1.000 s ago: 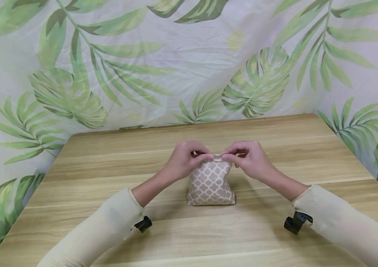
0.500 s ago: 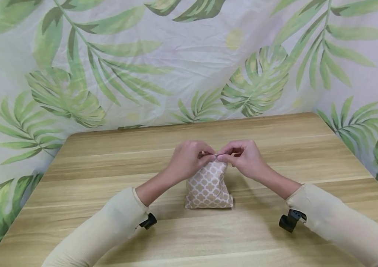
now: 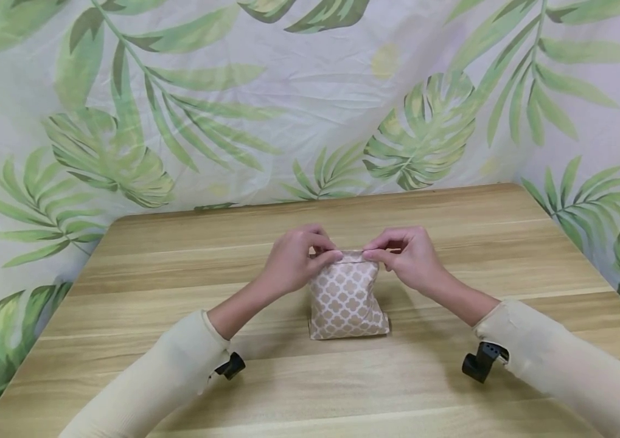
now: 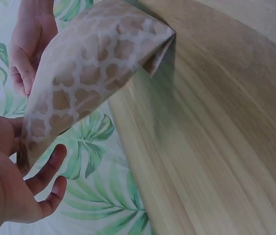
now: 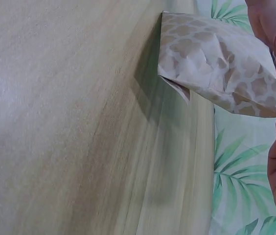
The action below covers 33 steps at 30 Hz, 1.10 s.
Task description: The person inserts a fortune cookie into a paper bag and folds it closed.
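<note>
A tan paper bag (image 3: 347,301) with a white lattice pattern stands upright on the wooden table, its top edge folded over into a narrow band. At the left end of that fold, my left hand (image 3: 294,258) pinches the paper between thumb and forefinger. My right hand (image 3: 411,258) pinches the fold's right end in the same way. The left wrist view shows the bag (image 4: 89,63) bulging, with the left hand's other fingers (image 4: 50,169) held off the paper. What the bag contains is hidden.
The wooden table (image 3: 178,377) spreads around the bag on all sides. Behind it hangs a leaf-patterned cloth (image 3: 310,91). Small black cameras (image 3: 231,366) hang below both cream sleeves.
My hands came together at the middle of the bag's top half a second ago; now they have moved apart to the two ends of the fold. The bag's base has shifted slightly.
</note>
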Tool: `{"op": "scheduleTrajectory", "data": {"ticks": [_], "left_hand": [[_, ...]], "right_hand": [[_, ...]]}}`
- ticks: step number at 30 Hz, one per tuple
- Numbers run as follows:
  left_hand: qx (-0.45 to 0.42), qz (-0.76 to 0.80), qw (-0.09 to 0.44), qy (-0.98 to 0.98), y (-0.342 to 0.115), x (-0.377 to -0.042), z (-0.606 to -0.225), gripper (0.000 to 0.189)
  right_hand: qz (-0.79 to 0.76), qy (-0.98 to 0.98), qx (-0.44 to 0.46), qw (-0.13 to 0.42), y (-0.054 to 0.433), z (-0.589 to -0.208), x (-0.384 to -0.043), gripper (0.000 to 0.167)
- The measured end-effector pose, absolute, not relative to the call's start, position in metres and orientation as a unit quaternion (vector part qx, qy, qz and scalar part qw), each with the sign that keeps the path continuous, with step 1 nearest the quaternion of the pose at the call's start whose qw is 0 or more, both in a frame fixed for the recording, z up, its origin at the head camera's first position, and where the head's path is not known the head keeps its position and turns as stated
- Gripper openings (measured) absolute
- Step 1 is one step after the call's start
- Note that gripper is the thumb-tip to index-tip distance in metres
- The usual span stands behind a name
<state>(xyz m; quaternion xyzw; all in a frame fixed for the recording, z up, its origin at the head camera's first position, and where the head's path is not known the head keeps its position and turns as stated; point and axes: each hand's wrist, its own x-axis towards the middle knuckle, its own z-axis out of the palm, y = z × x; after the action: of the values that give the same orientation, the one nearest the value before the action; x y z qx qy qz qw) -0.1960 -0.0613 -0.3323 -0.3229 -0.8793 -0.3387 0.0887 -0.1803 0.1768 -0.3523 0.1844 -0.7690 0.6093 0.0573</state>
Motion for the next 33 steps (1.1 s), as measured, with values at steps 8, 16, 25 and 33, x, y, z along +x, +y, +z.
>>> {"op": "scheduleTrajectory", "data": {"ticks": [8, 16, 25, 33], "left_hand": [[-0.342, -0.322, 0.066, -0.880, -0.080, -0.197, -0.337, 0.013], [-0.353, -0.373, 0.003, -0.858, -0.086, -0.198, -0.337, 0.009], [-0.313, -0.421, -0.017, -0.851, -0.088, -0.209, -0.355, 0.005], [-0.280, -0.452, -0.075, -0.844, -0.090, -0.229, -0.376, 0.004]], "right_hand": [[0.625, -0.756, 0.185, 0.058, 0.181, -0.357, -0.178, 0.020], [0.625, -0.759, 0.177, 0.045, 0.183, -0.358, -0.179, 0.009], [0.613, -0.778, 0.135, -0.037, 0.180, -0.365, -0.188, 0.013], [0.565, -0.814, 0.103, -0.086, 0.176, -0.376, -0.207, 0.015]]}}
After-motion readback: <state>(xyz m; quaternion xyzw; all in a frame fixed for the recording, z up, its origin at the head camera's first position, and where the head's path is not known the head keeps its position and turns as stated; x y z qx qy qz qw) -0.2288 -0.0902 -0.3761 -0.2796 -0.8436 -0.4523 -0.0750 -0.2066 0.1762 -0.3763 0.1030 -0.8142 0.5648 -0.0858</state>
